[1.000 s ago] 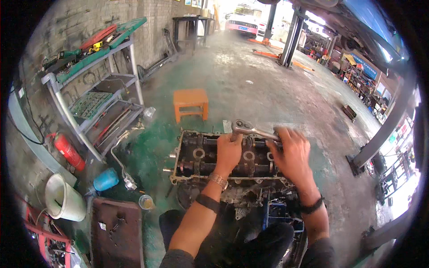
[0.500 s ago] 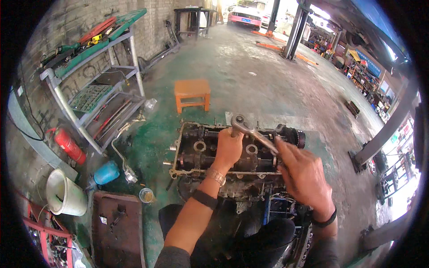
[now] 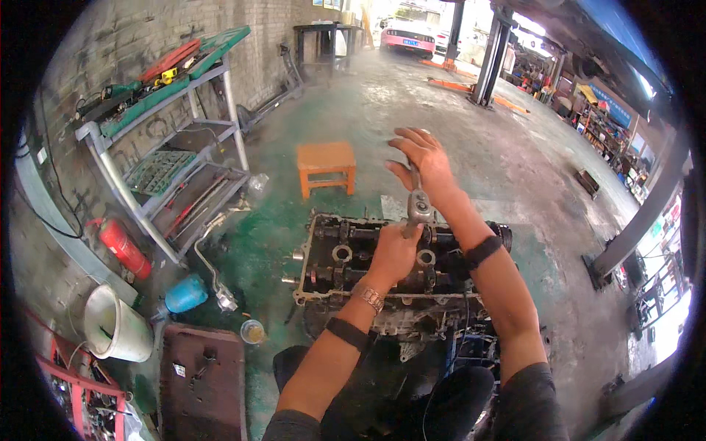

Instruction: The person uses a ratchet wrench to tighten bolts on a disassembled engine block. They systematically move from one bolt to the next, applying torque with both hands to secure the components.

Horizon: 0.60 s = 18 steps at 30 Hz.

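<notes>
A metal ratchet wrench point(image 3: 420, 206) stands over an engine cylinder head point(image 3: 342, 253), whose camshafts show inside its open top. Just under the ratchet's head, my left hand point(image 3: 393, 253) is closed around the lower part of the tool; what it grips there is mostly hidden by the fingers. My right hand point(image 3: 430, 165) lies against the far end of the handle, palm to it, with fingers spread and not wrapped round. The handle points away from me. The tool's lower end is hidden behind my left hand.
An orange stool point(image 3: 326, 165) stands beyond the engine. To the left are a tool cart point(image 3: 110, 158), a red fire extinguisher point(image 3: 123, 248), a white bucket point(image 3: 118, 327), a blue container point(image 3: 185, 294), a clear cup point(image 3: 252, 332) and a brown tray point(image 3: 202, 389). Lift posts point(image 3: 494, 59) rise farther back.
The ratchet handle has swung from pointing right to pointing away from me. My right hand has moved up and left with it, its fingers loosening. My left hand keeps its grip.
</notes>
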{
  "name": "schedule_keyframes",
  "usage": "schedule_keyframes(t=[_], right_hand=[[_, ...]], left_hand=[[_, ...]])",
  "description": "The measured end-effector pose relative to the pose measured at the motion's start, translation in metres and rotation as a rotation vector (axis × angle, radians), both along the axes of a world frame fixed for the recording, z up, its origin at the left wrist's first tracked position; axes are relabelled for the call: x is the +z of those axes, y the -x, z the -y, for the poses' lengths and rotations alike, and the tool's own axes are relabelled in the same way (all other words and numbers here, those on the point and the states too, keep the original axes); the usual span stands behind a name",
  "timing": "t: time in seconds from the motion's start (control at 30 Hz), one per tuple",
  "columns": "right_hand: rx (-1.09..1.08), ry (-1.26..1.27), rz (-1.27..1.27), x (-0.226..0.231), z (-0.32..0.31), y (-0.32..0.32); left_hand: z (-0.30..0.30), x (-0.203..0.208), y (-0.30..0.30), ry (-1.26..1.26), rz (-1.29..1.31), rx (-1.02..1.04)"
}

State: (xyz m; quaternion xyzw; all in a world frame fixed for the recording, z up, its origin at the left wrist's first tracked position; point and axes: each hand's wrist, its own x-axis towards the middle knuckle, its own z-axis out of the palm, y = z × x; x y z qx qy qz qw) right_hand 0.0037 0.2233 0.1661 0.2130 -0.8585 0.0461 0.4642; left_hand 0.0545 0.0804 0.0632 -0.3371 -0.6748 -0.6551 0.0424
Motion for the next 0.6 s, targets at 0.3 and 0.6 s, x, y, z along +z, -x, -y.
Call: schedule_keyframes(t=[0.3, 0.6], right_hand=[[-0.175, 0.04, 0.027, -0.004, -0.007, -0.028], [-0.432, 0.097, 0.285, 0.007, 0.0, -0.209]], left_hand=[[0.003, -0.005, 0.001, -0.057, 0.129, 0.047], [-0.008, -0.004, -0.002, -0.081, 0.134, 0.133]])
